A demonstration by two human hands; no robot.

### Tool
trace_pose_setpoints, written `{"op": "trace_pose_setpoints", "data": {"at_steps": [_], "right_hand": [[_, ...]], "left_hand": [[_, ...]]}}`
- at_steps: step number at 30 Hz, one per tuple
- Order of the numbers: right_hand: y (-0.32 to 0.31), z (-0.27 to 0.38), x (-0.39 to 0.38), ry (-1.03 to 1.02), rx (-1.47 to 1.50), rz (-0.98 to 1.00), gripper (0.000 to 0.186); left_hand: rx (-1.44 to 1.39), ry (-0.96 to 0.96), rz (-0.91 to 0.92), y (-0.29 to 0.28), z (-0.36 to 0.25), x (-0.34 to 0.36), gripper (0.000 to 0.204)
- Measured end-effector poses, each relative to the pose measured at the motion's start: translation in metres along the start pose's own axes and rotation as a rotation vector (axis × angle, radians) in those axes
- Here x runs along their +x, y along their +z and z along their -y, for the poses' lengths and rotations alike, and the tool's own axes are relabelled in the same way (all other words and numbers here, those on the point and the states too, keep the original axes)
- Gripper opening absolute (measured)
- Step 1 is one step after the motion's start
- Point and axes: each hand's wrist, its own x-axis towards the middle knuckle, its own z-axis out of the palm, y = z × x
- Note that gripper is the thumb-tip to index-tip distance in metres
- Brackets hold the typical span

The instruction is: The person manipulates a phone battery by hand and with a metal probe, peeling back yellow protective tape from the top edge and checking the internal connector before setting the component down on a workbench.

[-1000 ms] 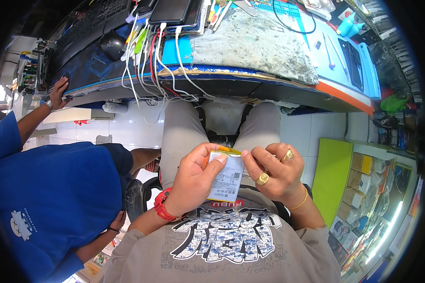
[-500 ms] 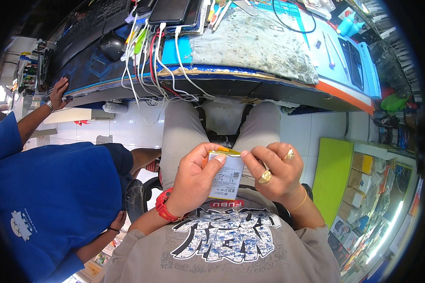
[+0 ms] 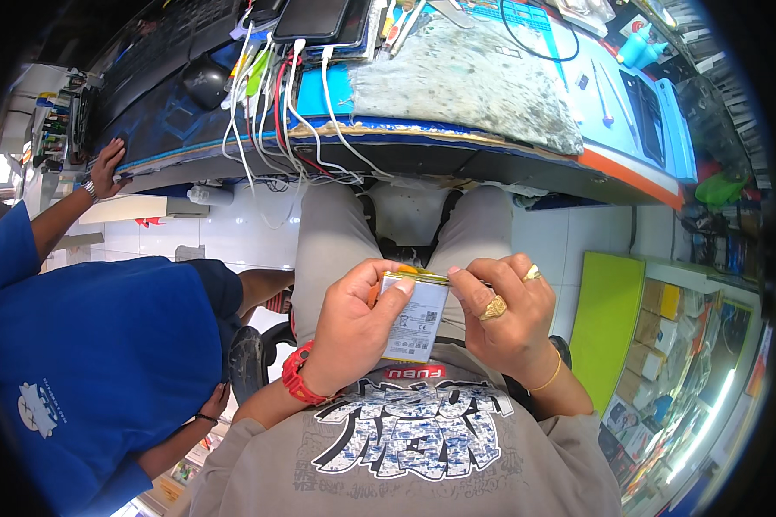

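One battery | long axis fore-aft | pinched end toward knees

This looked to be a small electronics repair shop, judging by the worktop crowded with a phone, white charging cables, hand tools and a stained mat, and by the lit display case of packaged goods.

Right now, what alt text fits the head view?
A seated person's left hand holds a flat, labelled battery while the right hand is at its yellow top edge. Beyond lies a cluttered workbench with phones and white cables; someone in a blue shirt is at left.
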Motion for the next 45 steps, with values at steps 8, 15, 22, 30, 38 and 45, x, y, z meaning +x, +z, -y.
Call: {"op": "trace_pose_setpoints", "data": {"at_steps": [8,15,22,30,38,45], "right_hand": [[0.004,0.001,-0.003,0.025,0.022,-0.013,0.042],[0.008,0.007,-0.006,0.079,0.036,-0.014,0.043],[0.006,0.01,-0.004,0.152,0.097,0.024,0.038],[0.005,0.009,-0.001,0.248,0.196,0.067,0.025],[0.003,0.008,0.005,0.334,0.271,0.124,0.014],[0.001,0.006,0.006,0.356,0.282,0.168,0.012]], "left_hand": [[0.019,-0.001,0.007,0.0,-0.001,0.0,0.022],[0.051,-0.009,0.014,-0.002,0.0,0.002,0.021],[-0.003,-0.032,0.018,-0.004,0.004,0.002,0.02],[-0.033,-0.059,0.008,-0.004,0.006,0.004,0.02],[-0.098,-0.1,0.005,-0.005,0.01,0.006,0.019],[-0.099,-0.1,0.014,-0.005,0.012,0.008,0.019]]}}
